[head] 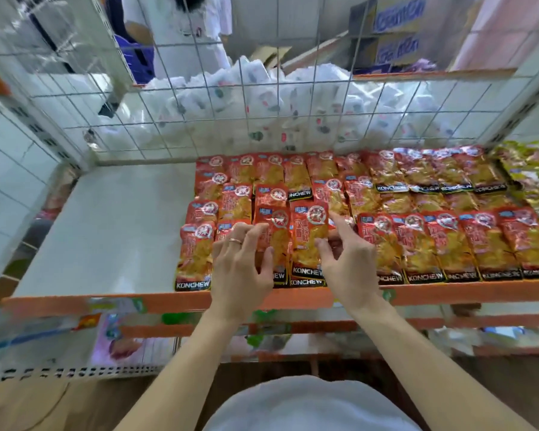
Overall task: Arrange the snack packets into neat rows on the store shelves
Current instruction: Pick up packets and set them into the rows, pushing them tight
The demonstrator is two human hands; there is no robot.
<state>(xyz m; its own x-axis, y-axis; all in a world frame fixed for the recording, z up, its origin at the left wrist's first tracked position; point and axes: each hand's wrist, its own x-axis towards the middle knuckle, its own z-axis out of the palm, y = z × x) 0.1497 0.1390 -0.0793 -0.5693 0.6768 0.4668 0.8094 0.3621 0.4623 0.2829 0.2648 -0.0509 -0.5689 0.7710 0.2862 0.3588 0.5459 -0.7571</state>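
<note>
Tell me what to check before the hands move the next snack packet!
1. Left hand resting on the left packet: ok.
2. Right hand gripping the middle packet: cannot tell.
3. Middle packet lined up with its row: not ok, it overlaps its neighbours.
4. Front row on the right neat: ok.
5. Free room on the shelf to the left: ok.

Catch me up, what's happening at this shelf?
A person is lining up red Konchew packets on a white shelf. The left hand rests on front-row packets; the right hand has its thumb on the middle packet. Rows on the right are neat, those under the hands uneven.
</note>
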